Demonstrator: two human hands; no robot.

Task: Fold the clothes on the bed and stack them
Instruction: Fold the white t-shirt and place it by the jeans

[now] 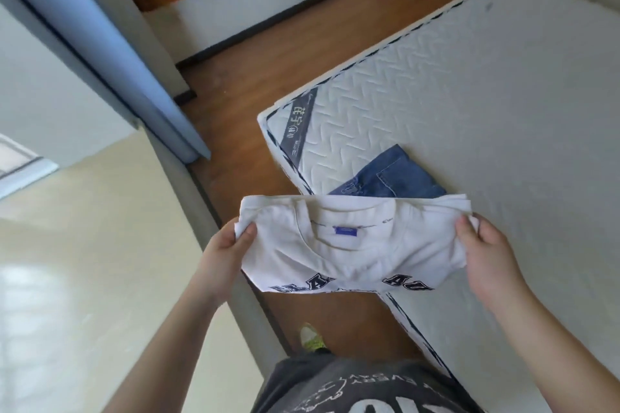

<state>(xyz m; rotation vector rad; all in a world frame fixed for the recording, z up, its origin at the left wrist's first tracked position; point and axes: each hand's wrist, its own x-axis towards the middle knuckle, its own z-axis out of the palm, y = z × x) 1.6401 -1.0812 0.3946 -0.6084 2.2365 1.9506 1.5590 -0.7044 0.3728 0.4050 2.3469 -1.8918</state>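
A folded white T-shirt (pixel 352 245) with dark block letters and a small blue neck label hangs in the air over the bed's near corner. My left hand (pixel 228 245) pinches its left edge and my right hand (pixel 486 245) pinches its right edge. Behind the shirt, folded blue denim (pixel 392 177) lies on the white quilted mattress (pixel 469 104), partly hidden by the shirt.
A strip of wooden floor (pixel 255 77) runs along the mattress's left side. A blue door (pixel 110 43) and a grey threshold stand at the left, with pale tiled floor (pixel 100 245) beyond. My shoe (pixel 312 337) is on the floor beside the bed.
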